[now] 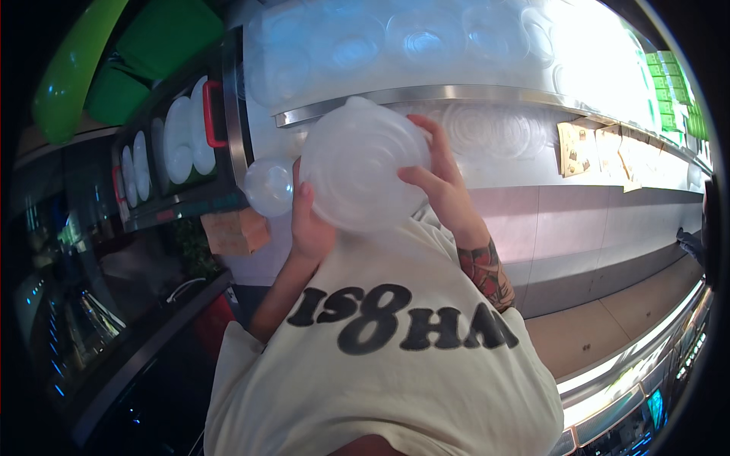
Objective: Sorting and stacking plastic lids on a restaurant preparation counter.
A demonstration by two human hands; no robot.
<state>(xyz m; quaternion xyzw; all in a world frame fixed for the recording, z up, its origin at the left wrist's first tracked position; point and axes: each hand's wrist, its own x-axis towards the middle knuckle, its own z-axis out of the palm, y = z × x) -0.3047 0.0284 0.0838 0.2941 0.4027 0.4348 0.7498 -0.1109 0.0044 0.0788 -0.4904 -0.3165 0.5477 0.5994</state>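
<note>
Both hands hold a translucent white round plastic lid (362,165) in front of my chest. Concentric rings mark its face, and a small tab sticks out at its far edge. My left hand (312,225) grips the left rim, its thumb up along the side and the other fingers largely hidden. At the right rim is my right hand (447,185), with the thumb on the face and the index finger curled around the edge. A smaller clear round plastic piece (268,186) sits just left of my left hand; I cannot tell whether it is a lid or a bowl.
Several clear round lids (425,40) lie beyond a metal edge strip (456,93). More overlapping lids (493,131) are on the near side of it. Printed paper bags (576,149) hang at right. A cardboard box (235,231) and a red-handled cabinet (214,114) stand left.
</note>
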